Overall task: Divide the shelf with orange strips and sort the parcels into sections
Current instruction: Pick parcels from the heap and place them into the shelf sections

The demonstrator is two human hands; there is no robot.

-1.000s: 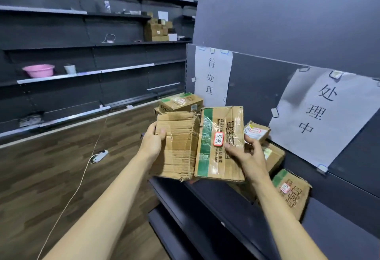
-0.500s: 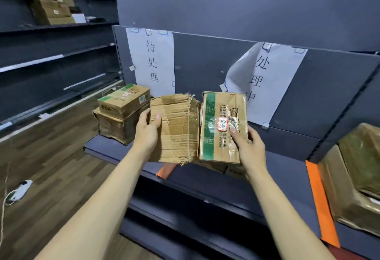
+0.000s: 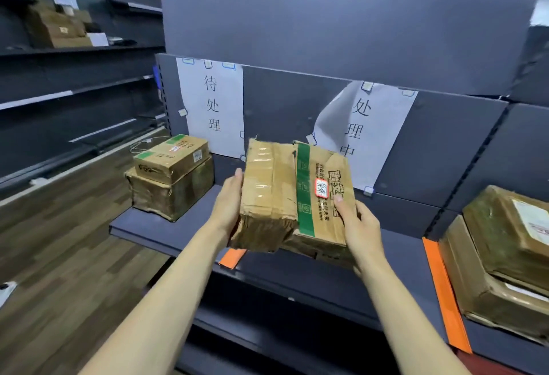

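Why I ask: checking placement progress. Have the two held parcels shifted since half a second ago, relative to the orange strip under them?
Yes. The held parcels have tipped flatter and dropped closer to the left orange strip on the shelf.

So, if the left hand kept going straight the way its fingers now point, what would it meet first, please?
Probably the dark grey back panel near the left white paper sign. The left hand lies against the crumpled brown cardboard parcel, pointing up and away; depth is unclear.
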